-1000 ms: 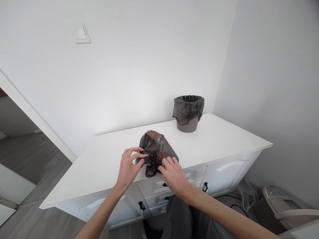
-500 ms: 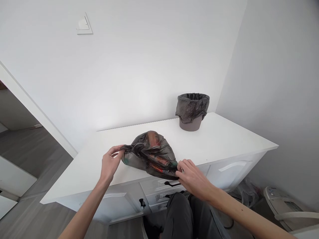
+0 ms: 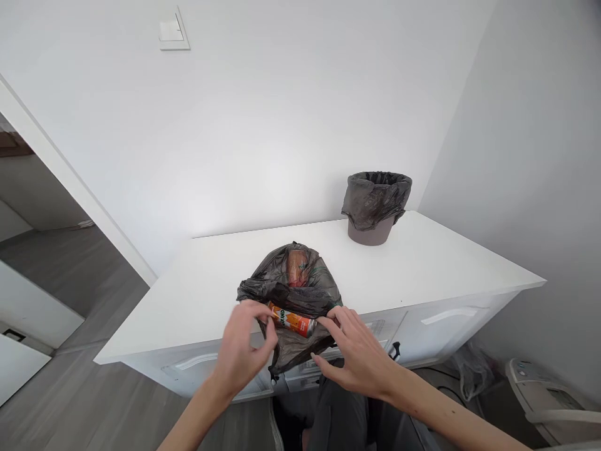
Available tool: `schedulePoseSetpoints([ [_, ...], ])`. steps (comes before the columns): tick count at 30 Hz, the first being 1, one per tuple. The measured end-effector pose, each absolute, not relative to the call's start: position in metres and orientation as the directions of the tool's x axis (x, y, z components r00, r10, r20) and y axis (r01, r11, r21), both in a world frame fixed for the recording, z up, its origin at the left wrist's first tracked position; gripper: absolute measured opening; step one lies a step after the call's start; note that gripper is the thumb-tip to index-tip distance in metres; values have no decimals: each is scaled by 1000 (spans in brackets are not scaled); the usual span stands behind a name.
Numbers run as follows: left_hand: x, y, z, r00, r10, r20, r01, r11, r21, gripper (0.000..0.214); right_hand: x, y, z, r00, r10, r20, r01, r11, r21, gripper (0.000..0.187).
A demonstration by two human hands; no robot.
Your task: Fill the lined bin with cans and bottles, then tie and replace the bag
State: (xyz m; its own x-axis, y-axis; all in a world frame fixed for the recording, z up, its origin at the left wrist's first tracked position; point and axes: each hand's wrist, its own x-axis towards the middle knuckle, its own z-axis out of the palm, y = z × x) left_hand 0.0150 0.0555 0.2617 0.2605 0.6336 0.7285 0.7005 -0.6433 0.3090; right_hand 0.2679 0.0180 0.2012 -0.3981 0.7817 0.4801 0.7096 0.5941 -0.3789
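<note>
A thin black plastic bag [image 3: 319, 279] lies at the front edge of the white cabinet top, its mouth spread toward me and its lower flap hanging over the edge. An orange drink can [image 3: 292, 319] shows in the mouth. Behind it, a reddish-brown item [image 3: 297, 268] shows through the plastic. My left hand [image 3: 241, 347], slightly blurred, is by the can's left end, thumb and forefinger apart. My right hand [image 3: 352, 351] touches the bag at the can's right end, with its thumb spread below the forefinger.
A brown bin [image 3: 370, 235] with a black liner [image 3: 375, 200] folded over its rim stands at the back right of the cabinet top [image 3: 225, 257]. Below the front edge are doors and drawers with black handles [image 3: 395, 351]. A pale appliance [image 3: 539, 388] stands on the floor at right.
The bag's twisted neck has been spread apart, uncovering the orange can. Both hands have come closer together, and their pinches have loosened. The view has shifted slightly.
</note>
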Motion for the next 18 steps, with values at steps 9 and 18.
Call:
schedulePoseSetpoints([
  [9,15,83,238,610,708,355,710,-688,151,54,265,50,210,-387,812,437,654,576,-491,40],
  [18,-8,80,244,532,793,297,714,-608,346,74,278,113,199,-84,896,437,443,426,-789,42],
])
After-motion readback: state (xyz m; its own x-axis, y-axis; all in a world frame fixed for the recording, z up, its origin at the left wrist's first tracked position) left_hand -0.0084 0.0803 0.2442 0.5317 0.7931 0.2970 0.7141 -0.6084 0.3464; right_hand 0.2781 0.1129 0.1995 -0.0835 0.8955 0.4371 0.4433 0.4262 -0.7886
